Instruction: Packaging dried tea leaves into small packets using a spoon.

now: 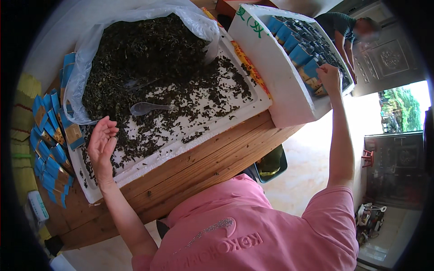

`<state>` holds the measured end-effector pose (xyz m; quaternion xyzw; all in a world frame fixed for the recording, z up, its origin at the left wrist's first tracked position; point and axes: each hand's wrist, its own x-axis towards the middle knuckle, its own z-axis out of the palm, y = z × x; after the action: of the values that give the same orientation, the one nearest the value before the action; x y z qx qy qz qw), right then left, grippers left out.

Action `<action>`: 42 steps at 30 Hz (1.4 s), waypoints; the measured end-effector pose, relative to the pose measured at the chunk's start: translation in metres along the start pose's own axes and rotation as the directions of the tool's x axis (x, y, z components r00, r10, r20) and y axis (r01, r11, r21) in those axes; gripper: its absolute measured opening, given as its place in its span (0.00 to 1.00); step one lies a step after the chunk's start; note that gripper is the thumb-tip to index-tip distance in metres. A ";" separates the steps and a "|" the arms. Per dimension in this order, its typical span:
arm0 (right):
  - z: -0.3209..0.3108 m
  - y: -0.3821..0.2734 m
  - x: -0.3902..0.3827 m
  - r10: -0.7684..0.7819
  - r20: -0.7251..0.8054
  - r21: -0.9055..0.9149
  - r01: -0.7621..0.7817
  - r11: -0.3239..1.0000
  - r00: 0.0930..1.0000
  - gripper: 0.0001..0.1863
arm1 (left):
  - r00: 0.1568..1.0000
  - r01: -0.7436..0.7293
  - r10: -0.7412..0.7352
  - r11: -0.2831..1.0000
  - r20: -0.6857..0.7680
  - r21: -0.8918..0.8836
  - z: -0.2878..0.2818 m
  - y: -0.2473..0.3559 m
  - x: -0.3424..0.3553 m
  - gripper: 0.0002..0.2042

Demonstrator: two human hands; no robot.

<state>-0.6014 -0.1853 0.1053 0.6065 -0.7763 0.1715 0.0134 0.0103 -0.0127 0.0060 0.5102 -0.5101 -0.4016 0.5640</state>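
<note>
At the left, my left hand [103, 149] is held over the corner of a white foam tray [174, 149], fingers loosely bent and apart, with nothing in it. Dark dried leaves [144, 54], which look like tea, fill a clear plastic bag [196, 18] and lie scattered across the tray. A clear plastic spoon [145, 108] rests among them. Over at the right, my right hand [331, 77] reaches into a white foam box [275, 77], its fingers closed at the top of a blue packet [309, 69]. Rows of similar blue packets stand upright in this box.
More blue packets [54, 167] lie in a heap on the wooden table [212, 153], left of the tray. Yellowish bundles [25, 131] are stacked at the far left. Below the table edge stands a dark bin [271, 165]. Another person [339, 27] bends down behind the box.
</note>
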 end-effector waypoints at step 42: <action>0.153 -0.311 -0.182 -0.725 -0.077 0.560 0.631 0.537 0.685 0.05 | 0.511 0.335 0.558 0.571 -0.654 0.749 -0.198 0.042 0.061 0.27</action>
<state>-0.2306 -0.1223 -0.0025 0.8488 -0.3943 0.3151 -0.1577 0.2117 -0.0332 0.0660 0.7928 -0.3237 0.2278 0.4635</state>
